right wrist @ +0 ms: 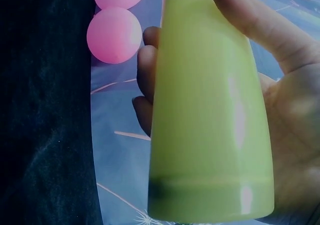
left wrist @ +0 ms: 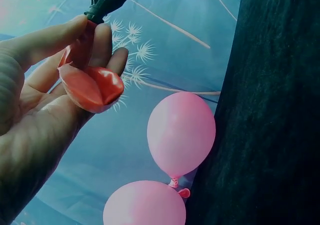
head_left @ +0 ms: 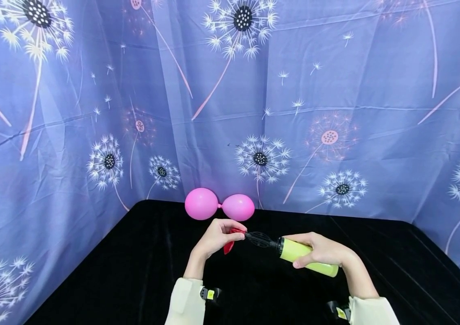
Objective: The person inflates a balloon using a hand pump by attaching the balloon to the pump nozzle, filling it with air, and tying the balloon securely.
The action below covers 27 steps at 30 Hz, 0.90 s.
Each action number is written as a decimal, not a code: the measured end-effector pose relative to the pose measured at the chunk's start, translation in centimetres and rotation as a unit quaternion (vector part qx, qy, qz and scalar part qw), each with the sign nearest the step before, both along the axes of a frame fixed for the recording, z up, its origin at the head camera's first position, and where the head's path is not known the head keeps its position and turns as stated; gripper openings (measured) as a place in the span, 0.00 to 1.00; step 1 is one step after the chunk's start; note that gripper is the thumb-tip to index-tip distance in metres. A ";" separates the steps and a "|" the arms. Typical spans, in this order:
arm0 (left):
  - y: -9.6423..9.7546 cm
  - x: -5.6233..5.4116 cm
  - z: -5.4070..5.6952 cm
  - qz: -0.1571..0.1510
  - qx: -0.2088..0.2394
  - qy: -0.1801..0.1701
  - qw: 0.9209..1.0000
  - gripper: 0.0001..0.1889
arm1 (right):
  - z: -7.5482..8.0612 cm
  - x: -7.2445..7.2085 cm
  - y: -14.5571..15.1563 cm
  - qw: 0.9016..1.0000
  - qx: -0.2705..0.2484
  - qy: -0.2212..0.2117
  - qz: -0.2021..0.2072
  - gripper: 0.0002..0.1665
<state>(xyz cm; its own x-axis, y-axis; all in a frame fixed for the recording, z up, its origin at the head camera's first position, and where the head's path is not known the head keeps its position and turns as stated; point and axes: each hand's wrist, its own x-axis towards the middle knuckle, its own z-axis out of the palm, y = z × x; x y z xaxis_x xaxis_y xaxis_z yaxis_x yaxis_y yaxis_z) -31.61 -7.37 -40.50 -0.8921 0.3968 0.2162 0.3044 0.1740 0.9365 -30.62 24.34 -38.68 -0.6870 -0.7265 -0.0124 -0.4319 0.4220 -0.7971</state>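
Fabric [head_left: 222,90] printed with white and pink dandelions hangs behind and beside a table covered in black cloth [head_left: 112,271]. At the cloth's far edge, close to the fabric, sit two inflated pink balloons [head_left: 201,204], joined at their necks. Nearer, a yellow-green hand pump [head_left: 309,259] is held at a tilt, the right hand [head_left: 329,249] wrapped around its barrel. The left hand [head_left: 213,239] pinches the neck of a limp red balloon [left wrist: 85,90], whose body droops beside the fingers. That neck meets the tip of the pump's black nozzle [head_left: 261,239] — how far over it, I cannot tell.
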 end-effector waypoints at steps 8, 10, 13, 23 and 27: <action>0.1 -0.2 -0.1 0.004 0.012 0.010 1.000 0.14 | -0.1 -0.1 0.0 1.000 0.007 0.013 -0.009 0.39; 0.1 -0.3 -0.1 0.008 0.016 0.017 1.000 0.14 | -0.1 -0.1 0.0 1.000 0.008 0.012 -0.013 0.40; 0.2 -0.3 -0.1 0.013 0.021 0.025 0.999 0.13 | -0.1 0.0 0.0 1.000 0.004 0.000 -0.016 0.42; 0.9 -0.3 -0.5 0.026 0.068 -0.077 0.994 0.14 | 0.0 0.0 0.1 1.000 -0.001 0.003 -0.007 0.41; 1.0 -0.3 -0.7 0.030 0.071 -0.108 0.991 0.15 | 0.0 -0.1 0.1 1.000 0.013 0.007 -0.013 0.42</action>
